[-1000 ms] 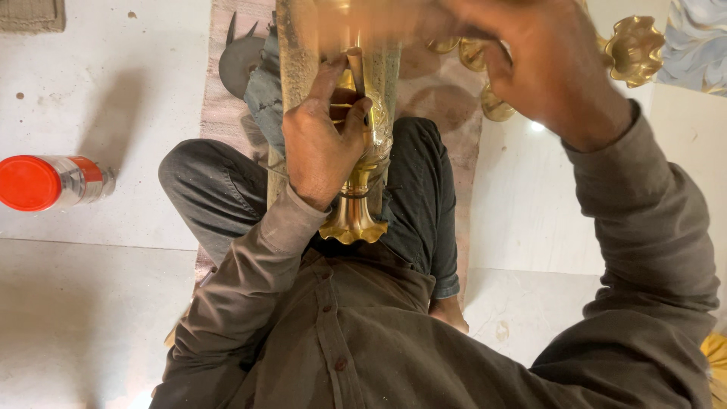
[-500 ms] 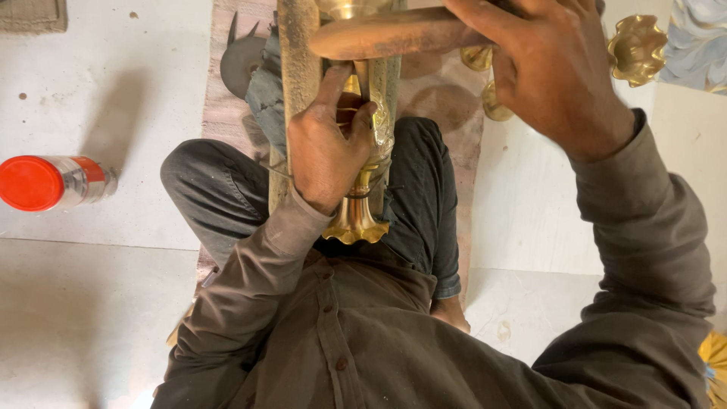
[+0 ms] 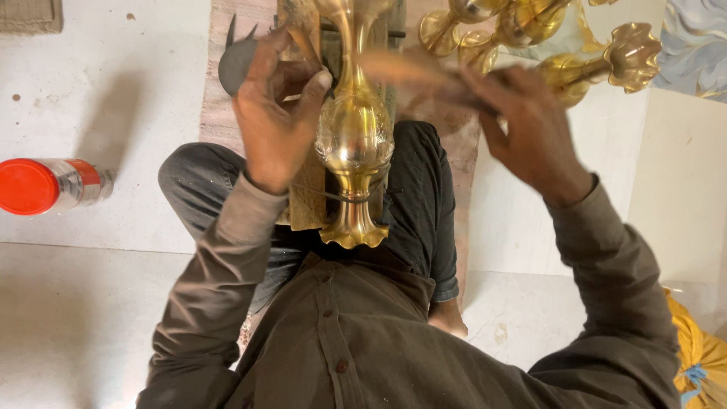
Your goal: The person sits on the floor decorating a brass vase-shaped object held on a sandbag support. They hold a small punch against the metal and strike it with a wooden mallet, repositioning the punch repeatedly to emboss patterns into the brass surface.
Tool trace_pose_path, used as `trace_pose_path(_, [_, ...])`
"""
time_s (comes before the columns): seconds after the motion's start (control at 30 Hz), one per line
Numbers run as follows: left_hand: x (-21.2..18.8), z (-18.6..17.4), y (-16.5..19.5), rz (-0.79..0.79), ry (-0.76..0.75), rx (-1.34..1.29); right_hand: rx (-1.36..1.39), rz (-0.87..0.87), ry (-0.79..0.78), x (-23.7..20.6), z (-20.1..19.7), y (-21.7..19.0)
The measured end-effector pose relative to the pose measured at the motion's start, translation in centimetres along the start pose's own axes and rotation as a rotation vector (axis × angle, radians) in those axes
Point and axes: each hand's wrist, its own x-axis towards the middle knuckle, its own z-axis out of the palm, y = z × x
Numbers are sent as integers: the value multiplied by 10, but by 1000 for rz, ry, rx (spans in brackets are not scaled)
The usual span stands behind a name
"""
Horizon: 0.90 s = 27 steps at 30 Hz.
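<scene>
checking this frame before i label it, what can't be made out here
1. Tool in the right hand: motion blur in the head view smears it to a brownish streak, so its kind is unclear.
2. Top of the brass vase: cut off by the upper edge.
3. Wooden block under the vase: mostly hidden by the left hand and the vase.
4. Yellow cloth: cut off at the right edge.
</scene>
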Motion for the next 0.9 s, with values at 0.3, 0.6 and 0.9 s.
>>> trace_pose_path(0.3, [33,3,-30,-90,-480,-388,386,217,40,-33,19,-25])
trace_pose_path(0.6, [48,7,-28,-184,-641,-273,301,231,-19,-24,-5,-25])
trace_pose_path(0.9, [55,8,-17,-71,-642,-188,19,155,-46,-18,-16,-10])
